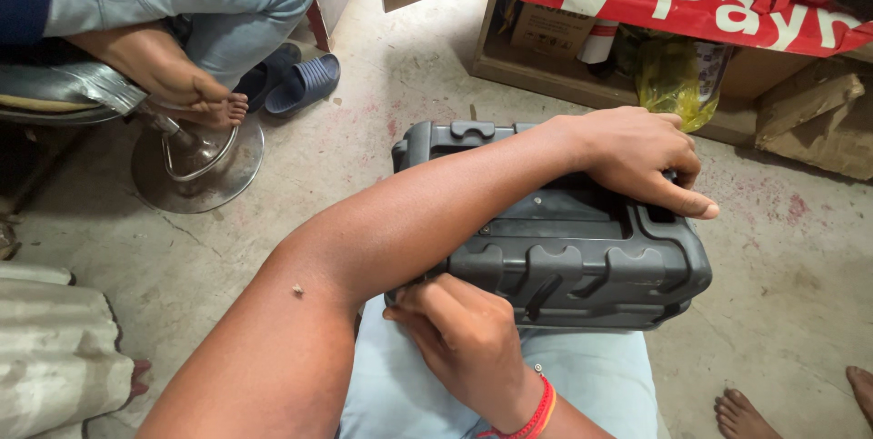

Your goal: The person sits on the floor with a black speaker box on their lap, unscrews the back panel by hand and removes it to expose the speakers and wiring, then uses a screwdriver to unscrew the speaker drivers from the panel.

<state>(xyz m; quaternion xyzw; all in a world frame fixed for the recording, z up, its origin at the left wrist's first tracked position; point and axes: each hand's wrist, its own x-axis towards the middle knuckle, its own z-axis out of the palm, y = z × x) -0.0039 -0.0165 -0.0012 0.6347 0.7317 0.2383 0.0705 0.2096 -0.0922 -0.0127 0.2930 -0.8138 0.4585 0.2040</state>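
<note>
Left hand (637, 159): reaches across the body and clamps the far right corner of a dark plastic case (582, 257), thumb stretched along the rim, fingers curled over the edge.
Right hand (464, 339): closed against the near left corner of the case, fingers bunched at its lower edge; whether it pinches a small part there cannot be told.
Case: lies across the person's lap (582, 384), ribbed side wall facing the camera, held between both hands.
Step in hand: seemingly steadying the case while working at its near edge.
Next move: likely calls for a firm far-side hold while the near fingers pry or press.
Beyond the hands: a stool (195, 161), blue sandals (305, 84), a shelf (564, 75) on the concrete floor (364, 157).
</note>
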